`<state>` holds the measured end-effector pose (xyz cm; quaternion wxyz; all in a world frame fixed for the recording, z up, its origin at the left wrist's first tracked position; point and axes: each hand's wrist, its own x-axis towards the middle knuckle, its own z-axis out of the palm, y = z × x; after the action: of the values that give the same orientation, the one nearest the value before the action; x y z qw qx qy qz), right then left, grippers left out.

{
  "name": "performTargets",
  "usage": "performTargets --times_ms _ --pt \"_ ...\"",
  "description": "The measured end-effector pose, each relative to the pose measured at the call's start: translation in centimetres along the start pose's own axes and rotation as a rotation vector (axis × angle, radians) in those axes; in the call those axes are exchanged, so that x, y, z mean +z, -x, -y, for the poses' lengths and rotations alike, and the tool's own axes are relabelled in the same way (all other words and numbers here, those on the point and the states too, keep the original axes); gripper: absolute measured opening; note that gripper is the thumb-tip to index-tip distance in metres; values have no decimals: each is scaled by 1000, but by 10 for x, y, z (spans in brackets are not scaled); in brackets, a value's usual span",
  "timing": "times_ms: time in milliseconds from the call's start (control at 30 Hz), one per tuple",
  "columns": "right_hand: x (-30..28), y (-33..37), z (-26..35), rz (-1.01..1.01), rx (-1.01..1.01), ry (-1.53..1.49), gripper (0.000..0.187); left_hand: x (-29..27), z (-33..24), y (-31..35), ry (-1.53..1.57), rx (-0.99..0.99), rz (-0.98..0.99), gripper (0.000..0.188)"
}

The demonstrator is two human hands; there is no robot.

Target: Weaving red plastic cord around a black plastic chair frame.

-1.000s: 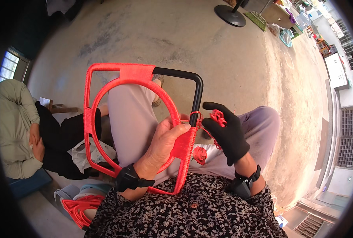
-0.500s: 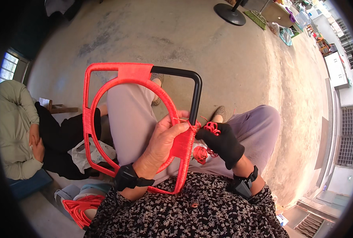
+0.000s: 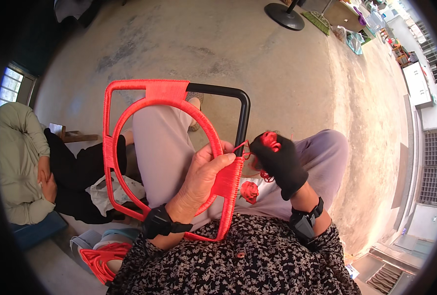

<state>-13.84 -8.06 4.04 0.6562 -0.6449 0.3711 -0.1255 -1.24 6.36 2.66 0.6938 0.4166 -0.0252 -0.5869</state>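
A square metal frame with a round ring inside (image 3: 167, 91) rests over my lap, mostly wrapped in red cord. One corner is bare black tube (image 3: 244, 110). My left hand (image 3: 196, 177) is closed on the frame's right side, thumb on the red wrapping just below the bare tube. In a black glove, my right hand (image 3: 283, 167) grips a looped bundle of red cord (image 3: 270, 140) to the right of the tube. A short length of cord runs from the bundle to the tube by my left fingertips. A red rose print shows beneath my right wrist.
A seated person (image 3: 24, 162) with folded hands is at the left. Coiled red cord (image 3: 103, 260) lies by my left elbow, and a white plastic bag (image 3: 105, 196) sits beyond it. Farther off are a round black stand base (image 3: 284, 18) and a green broom (image 3: 317, 22).
My right hand has moved up and slightly right, away from the tube, carrying the cord bundle. The cord between it and the tube now shows. My left hand stays on the frame.
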Motion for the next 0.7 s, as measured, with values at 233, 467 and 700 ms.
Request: performTargets --times_ms 233,467,700 --pt "-21 10 12 71 191 42 19 -3 2 -1 0 -2 -24 12" --pt "-4 -1 13 103 73 -57 28 -3 2 -3 -28 -17 -12 11" --pt "-9 1 8 170 -32 48 19 -3 0 -2 -32 -47 -8 12"
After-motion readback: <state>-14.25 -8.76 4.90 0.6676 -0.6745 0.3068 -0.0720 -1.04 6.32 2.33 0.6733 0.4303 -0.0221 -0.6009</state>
